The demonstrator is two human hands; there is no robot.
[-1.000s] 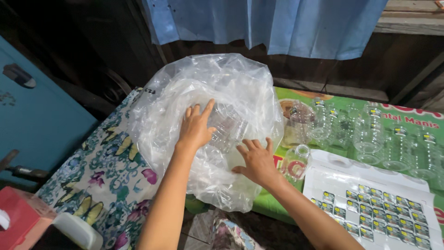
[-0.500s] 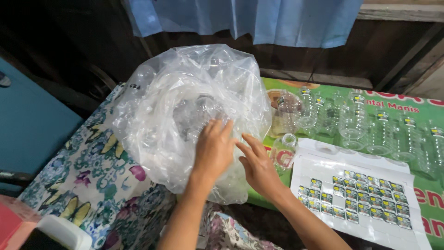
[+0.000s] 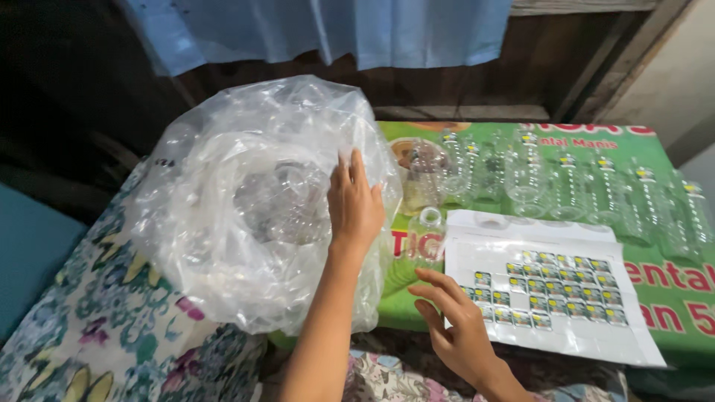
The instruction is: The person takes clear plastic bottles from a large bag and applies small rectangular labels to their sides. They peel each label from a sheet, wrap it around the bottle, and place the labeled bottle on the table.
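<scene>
So the left hand (image 3: 356, 205) is lying flat and spread wide against the side of the big crinkly clear plastic bag (image 3: 253, 208), not gripping anything; the bag is bulging with what look like clear bottles and sitting just left of that hand on the flowery cloth (image 3: 112, 327); the right hand (image 3: 462, 327) is hovering open, fingers loosely curled, holding nothing, its fingertips touching the near edge of the white sheet of small square stickers (image 3: 551, 294); beyond it, a row of empty clear plastic bottles (image 3: 566, 179) is standing on the green printed bench (image 3: 670, 283). My worry: the bag is only being steadied by a palm, so it could roll and topple those light bottles.
</scene>
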